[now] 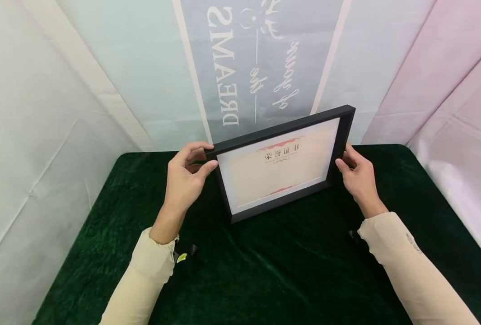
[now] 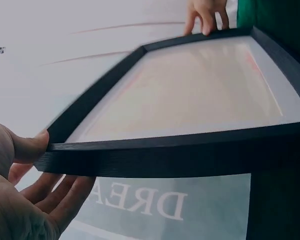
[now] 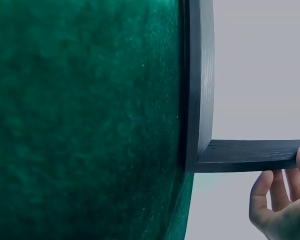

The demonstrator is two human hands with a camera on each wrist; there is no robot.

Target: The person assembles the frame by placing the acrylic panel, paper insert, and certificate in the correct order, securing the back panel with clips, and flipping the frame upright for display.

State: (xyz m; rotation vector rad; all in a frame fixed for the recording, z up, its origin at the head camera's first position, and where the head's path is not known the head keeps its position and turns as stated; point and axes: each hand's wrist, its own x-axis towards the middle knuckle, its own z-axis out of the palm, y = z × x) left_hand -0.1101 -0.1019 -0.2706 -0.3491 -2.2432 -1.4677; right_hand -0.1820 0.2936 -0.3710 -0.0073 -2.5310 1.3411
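Note:
A black picture frame (image 1: pixel 281 128) stands on its lower long edge, turned at an angle and leaning back a little. Inside it is a cream certificate (image 1: pixel 281 169) with red trim and a white border. My left hand (image 1: pixel 185 176) grips the frame's upper left corner, thumb on the front and fingers behind. On the opposite short side, my right hand (image 1: pixel 358 174) holds the frame at about mid-height, its thumb on the front face. In the left wrist view the left hand (image 2: pixel 27 185) pinches the corner. The right wrist view shows the right hand's fingers (image 3: pixel 277 192) partly behind the edge.
Dark green velvet cloth (image 1: pixel 264 271) covers the table. Behind the frame hangs a pale printed backdrop (image 1: pixel 240 67) with mirrored lettering. White fabric (image 1: pixel 49 135) walls the left side and a pinkish-white sheet (image 1: pixel 455 117) the right.

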